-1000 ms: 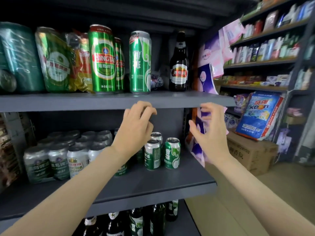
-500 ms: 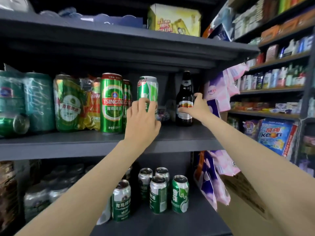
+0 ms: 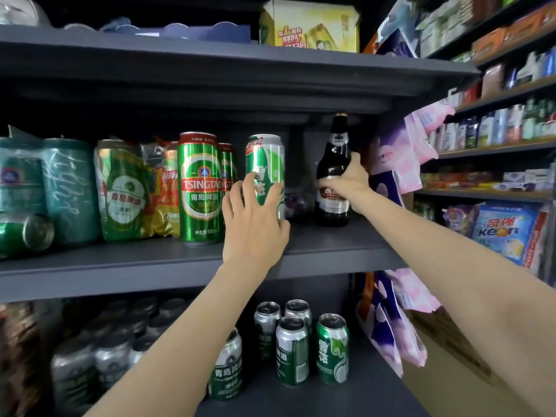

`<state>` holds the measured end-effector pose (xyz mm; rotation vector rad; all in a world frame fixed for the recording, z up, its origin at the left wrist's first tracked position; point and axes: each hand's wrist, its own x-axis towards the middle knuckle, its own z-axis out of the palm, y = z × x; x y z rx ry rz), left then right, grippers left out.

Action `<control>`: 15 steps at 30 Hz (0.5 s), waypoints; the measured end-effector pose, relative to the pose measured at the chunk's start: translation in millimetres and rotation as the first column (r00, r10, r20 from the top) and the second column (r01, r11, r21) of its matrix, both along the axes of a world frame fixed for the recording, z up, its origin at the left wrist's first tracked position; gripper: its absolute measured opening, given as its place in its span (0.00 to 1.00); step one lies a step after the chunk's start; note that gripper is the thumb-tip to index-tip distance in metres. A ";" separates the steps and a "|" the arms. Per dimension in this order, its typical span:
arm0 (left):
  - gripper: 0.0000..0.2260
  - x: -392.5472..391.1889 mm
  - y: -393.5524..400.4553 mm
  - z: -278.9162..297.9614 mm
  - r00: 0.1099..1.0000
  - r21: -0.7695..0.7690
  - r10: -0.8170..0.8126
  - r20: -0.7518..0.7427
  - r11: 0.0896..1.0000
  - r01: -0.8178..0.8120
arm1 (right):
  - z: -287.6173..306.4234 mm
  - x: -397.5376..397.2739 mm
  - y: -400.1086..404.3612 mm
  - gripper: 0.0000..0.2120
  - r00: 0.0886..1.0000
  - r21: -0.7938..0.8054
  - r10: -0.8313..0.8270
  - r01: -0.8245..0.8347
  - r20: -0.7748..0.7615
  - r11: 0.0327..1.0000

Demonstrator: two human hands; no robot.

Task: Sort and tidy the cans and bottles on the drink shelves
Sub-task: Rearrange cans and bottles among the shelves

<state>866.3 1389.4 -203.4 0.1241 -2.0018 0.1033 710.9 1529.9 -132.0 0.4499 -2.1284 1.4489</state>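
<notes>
A: Where do the hands sit?

B: Both reach to the grey metal middle shelf [image 3: 150, 260]. The left hand [image 3: 255, 224] wraps its fingers round the tall green-and-white aluminium can [image 3: 266, 173], upright, directly ahead. The right hand [image 3: 346, 183] grips the dark brown glass beer bottle [image 3: 332, 176] at its body.

A: And the key relation?

B: Both stand vertical, apart, with the bottle to the can's right; each hand has its own item, so either likely slides sideways.

I see a glossy metal green can [image 3: 265, 173] on the matt grey shelf [image 3: 150, 260]; right of that can, a shiny dark glass bottle [image 3: 334, 173]; left of it, crinkly plastic-wrapped can packs [image 3: 123, 191]
</notes>
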 end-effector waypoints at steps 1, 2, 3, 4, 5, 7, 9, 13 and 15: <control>0.23 0.8 0.7 0.8 1.000 0.003 -0.002 0.001 1.000 0.002 | -1.4 8.2 4.7 0.42 0.999 -0.018 0.041 -0.041 -0.013 0.999; 0.23 2.3 1.3 1.4 1.000 0.011 -0.002 0.006 1.000 0.001 | -2.3 19.1 8.9 0.41 0.997 -0.026 0.082 -0.082 -0.015 0.996; 0.23 4.0 2.0 1.6 1.000 0.013 0.001 0.014 1.000 -0.001 | -1.9 31.9 13.0 0.40 0.993 -0.033 0.122 -0.122 -0.006 0.992; 0.23 5.8 3.1 2.1 1.000 0.004 -0.001 0.020 1.000 0.001 | -0.8 44.8 17.5 0.39 0.986 -0.046 0.164 -0.164 0.008 0.985; 0.22 7.7 4.2 3.1 1.000 -0.009 -0.012 0.009 1.000 0.012 | 0.3 57.8 22.3 0.38 0.979 -0.061 0.204 -0.202 0.022 0.977; 0.21 11.7 6.0 3.1 0.997 -0.015 -0.059 -0.041 0.998 0.058 | 1.6 85.6 33.2 0.35 0.963 -0.093 0.267 -0.263 0.031 0.960; 0.19 21.3 9.2 0.7 0.989 0.053 -0.115 -0.095 0.991 0.121 | 4.1 112.3 43.5 0.33 0.954 -0.117 0.297 -0.292 0.033 0.949; 0.18 50.0 6.1 -15.9 0.972 0.206 -0.156 -0.174 0.960 0.191 | 6.9 158.6 61.9 0.32 0.924 -0.159 0.370 -0.353 0.097 0.922; 0.16 67.6 0.2 -28.8 0.967 0.207 -0.174 -0.188 0.955 0.213 | 2.2 181.0 68.9 0.33 0.909 -0.174 0.398 -0.376 0.119 0.910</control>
